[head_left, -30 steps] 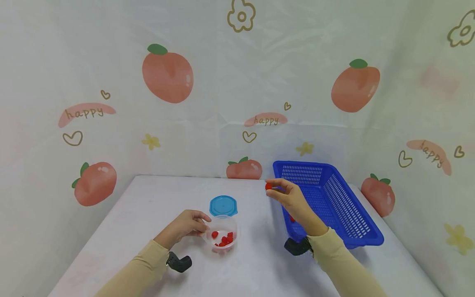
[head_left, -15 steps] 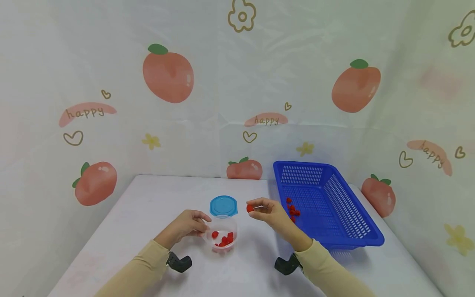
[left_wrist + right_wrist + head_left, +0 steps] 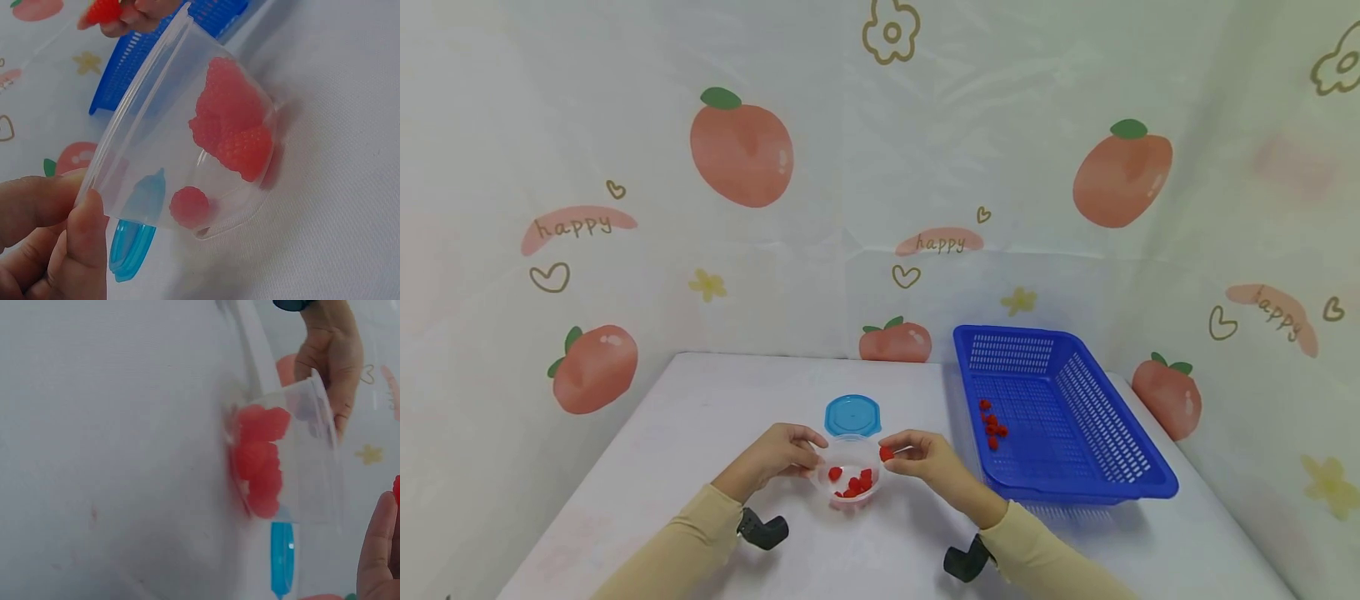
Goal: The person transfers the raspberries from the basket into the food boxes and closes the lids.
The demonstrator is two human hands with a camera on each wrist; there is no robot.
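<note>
My left hand [image 3: 777, 457] pinches the rim of a clear plastic container [image 3: 852, 450] between thumb and fingers. The container stands upright on the table, and several red raspberries [image 3: 230, 115] lie at its bottom, one of them apart from the cluster. Between thumb and fingertips, my right hand [image 3: 928, 463] holds another raspberry [image 3: 886, 453]. That berry is right by the container's right rim in the head view, above rim height. In the right wrist view only part of the right hand and a sliver of its berry show, at the right edge.
Just behind the container lies a blue lid [image 3: 852, 415] on the white table [image 3: 737, 392]. A blue perforated basket [image 3: 1060, 454] stands to the right, with several raspberries [image 3: 992, 422] along its left side. A printed curtain [image 3: 820, 208] hangs behind the table.
My right hand has moved left and down from over the basket to the container's rim, carrying the raspberry. The basket's berries have come into view. My left hand has stayed on the container.
</note>
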